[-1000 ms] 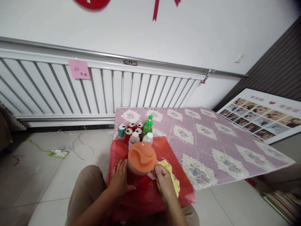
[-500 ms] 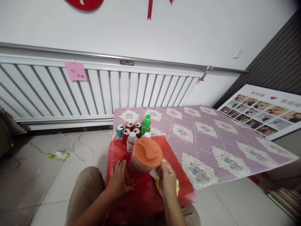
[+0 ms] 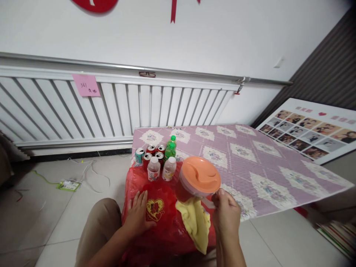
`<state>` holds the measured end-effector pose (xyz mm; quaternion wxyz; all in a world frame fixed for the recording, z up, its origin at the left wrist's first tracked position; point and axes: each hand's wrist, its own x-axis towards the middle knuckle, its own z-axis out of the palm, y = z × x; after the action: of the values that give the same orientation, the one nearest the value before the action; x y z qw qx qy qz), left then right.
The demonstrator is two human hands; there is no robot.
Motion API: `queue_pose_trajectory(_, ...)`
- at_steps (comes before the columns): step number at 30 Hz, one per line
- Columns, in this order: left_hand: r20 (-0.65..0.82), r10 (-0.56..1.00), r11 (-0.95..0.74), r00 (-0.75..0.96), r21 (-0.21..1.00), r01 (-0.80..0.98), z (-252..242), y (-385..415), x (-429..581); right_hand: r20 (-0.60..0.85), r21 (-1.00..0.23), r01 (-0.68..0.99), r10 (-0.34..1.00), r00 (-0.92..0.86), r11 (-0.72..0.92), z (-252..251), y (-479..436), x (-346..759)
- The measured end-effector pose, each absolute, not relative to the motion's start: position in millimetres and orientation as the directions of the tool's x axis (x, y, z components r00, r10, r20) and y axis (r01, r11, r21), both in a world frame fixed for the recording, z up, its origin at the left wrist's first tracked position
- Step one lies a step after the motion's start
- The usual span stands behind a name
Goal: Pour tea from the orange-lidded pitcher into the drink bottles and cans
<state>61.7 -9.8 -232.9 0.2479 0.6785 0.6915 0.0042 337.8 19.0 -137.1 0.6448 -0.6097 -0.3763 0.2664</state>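
Note:
My right hand point(image 3: 227, 211) grips the handle of a clear plastic pitcher point(image 3: 185, 191) with an orange lid point(image 3: 200, 174). The pitcher is tilted a little and hangs over the right side of the red plastic cover point(image 3: 167, 237). Just below it lies a crumpled yellow cloth point(image 3: 194, 222), which the pitcher partly hides. My left hand point(image 3: 139, 213) rests flat on the red cover with its fingers spread, beside a printed gold heart point(image 3: 155, 209). Two small white-capped bottles point(image 3: 153, 170) with printed labels stand upright beyond my hands.
Behind the bottles stand several drink cans point(image 3: 147, 159) and two green-capped bottles point(image 3: 170, 150). A purple flowered cover point(image 3: 225, 144) extends to the right. A white radiator point(image 3: 116, 107) lines the wall. On the floor at left lies a power strip point(image 3: 68, 185) with loose cables.
My right hand has moved right with the pitcher, uncovering the printed heart, the second white-capped bottle and more of the yellow cloth. My left hand stays on the red cover.

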Motion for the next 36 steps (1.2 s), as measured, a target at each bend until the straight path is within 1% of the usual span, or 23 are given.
queue_pose_trajectory(3, -0.334, 0.942, 0.081, 0.043, 0.347, 0.934, -233, -10, 62, 0.186, -0.975, 0.21, 0.76, 0.622, 0.068, -138, 31, 343)
queue_pose_trajectory(6, -0.327, 0.944, 0.082, 0.038, 0.347, 0.934, -234, -10, 62, 0.208, -0.967, 0.248, 0.738, 0.641, 0.057, -142, 47, 343)
queue_pose_trajectory(16, -0.341, 0.94, 0.105, 0.024, 0.354, 0.929, -236, -10, 62, 0.18, -0.979, 0.187, 0.745, 0.643, 0.075, -189, 90, 332)
queue_pose_trajectory(22, -0.328, 0.944, 0.094, 0.033, 0.364, 0.927, -236, -9, 63, 0.148, -0.983, 0.176, 0.778, 0.611, 0.049, -190, 86, 326)
queue_pose_trajectory(24, -0.27, 0.962, 0.077, 0.03, 0.377, 0.923, -234, -6, 66, 0.148, -0.982, 0.185, 0.797, 0.585, 0.046, -188, 85, 327)
queue_pose_trajectory(26, -0.155, 0.987, 0.02, 0.049, 0.414, 0.91, -225, 1, 71, 0.151, -0.978, 0.202, 0.814, 0.561, 0.043, -187, 85, 329)
queue_pose_trajectory(28, 0.01, 0.993, -0.106, 0.115, 0.472, 0.875, -208, 15, 78, 0.159, -0.975, 0.22, 0.828, 0.538, 0.044, -187, 85, 331)
queue_pose_trajectory(31, 0.229, 0.94, -0.338, 0.252, 0.532, 0.776, -173, 47, 94, 0.176, -0.968, 0.246, 0.845, 0.505, 0.054, -187, 85, 334)
queue_pose_trajectory(32, 0.278, 0.921, -0.385, 0.274, 0.531, 0.755, -161, 61, 100, 0.182, -0.966, 0.254, 0.85, 0.494, 0.059, -186, 84, 334)
queue_pose_trajectory(34, 0.325, 0.897, -0.432, 0.301, 0.495, 0.754, -140, 89, 113, 0.193, -0.961, 0.266, 0.859, 0.474, 0.069, -185, 84, 335)
queue_pose_trajectory(36, 0.301, 0.886, -0.455, 0.353, 0.411, 0.79, -127, 115, 123, 0.203, -0.958, 0.276, 0.865, 0.46, 0.078, -182, 83, 335)
